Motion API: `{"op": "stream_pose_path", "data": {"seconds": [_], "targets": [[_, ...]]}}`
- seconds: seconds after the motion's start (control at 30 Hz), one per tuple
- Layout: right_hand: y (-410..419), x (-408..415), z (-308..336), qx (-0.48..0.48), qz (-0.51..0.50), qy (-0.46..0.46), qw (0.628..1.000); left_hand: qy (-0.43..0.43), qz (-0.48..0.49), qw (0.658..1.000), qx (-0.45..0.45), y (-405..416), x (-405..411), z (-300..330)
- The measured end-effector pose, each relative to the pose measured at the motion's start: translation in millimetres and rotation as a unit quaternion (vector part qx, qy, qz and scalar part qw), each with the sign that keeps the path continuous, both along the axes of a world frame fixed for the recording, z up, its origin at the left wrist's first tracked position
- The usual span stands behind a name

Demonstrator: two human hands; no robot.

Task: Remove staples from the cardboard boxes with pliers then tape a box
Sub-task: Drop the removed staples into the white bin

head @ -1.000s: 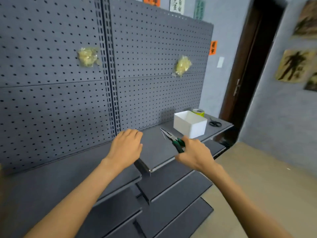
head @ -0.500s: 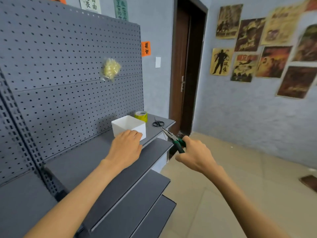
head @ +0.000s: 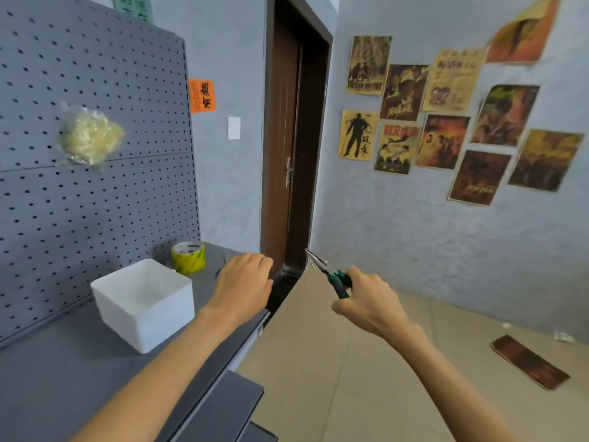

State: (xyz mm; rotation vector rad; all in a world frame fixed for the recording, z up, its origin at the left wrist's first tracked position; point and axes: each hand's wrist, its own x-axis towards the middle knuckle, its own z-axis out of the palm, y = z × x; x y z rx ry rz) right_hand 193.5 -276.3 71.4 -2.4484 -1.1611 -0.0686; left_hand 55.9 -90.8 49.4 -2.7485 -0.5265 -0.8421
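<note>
Right now the right hand (head: 366, 303) is gripping the green-handled pliers (head: 331, 275), and the left hand (head: 243, 287) is hovering palm-down with nothing in it.

Fingers of the right hand are curling round the handles and hiding most of them, while the thin nose is pointing up and left, over the floor and just off the shelf (head: 63, 371) edge; whether anything is sitting in the nose is too small to tell. Loosely bent left fingers are hanging over the shelf's front right corner, covering a dark item behind them that cannot be made out. Left of that hand, a white bin (head: 143, 309) is sitting on the shelf, with a yellow tape roll (head: 188, 257) just behind it by the pegboard (head: 95, 202). No cardboard box is showing. Open tiled floor (head: 350, 378) is lying to the right, with a flat brown piece (head: 529, 362) well apart.
</note>
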Motion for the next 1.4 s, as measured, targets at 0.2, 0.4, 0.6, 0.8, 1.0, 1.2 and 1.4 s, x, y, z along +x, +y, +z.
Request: {"op": "stream_pose_path", "data": {"seconds": [0.2, 0.4, 0.6, 0.8, 1.0, 1.2, 1.4], "targets": [[74, 48, 23, 0.011, 0.026, -0.016, 0.999, -0.023, 0.033, 0.999, 0.016, 75, 33, 18], [142, 73, 17, 0.013, 0.075, 0.003, 0.997, -0.025, 0.082, 0.996, 0.016, 124, 30, 20], [208, 72, 14, 0.008, 0.168, 0.007, 0.986, -0.016, 0.170, 0.985, 0.020, 163, 4, 15], [274, 51, 10, 0.002, 0.283, 0.006, 0.959, 0.006, 0.304, 0.953, 0.006, 174, -48, 7], [318, 25, -3, 0.009, 0.401, 0.009, 0.916, 0.014, 0.425, 0.905, -0.003, 157, -86, 7], [329, 11, -19, -0.054, 0.490, 0.019, 0.870, 0.031, 0.504, 0.863, -0.020, 128, -111, -3], [334, 11, -30, -0.085, 0.528, 0.016, 0.845, 0.032, 0.547, 0.835, -0.055, 105, -112, -16]]}}
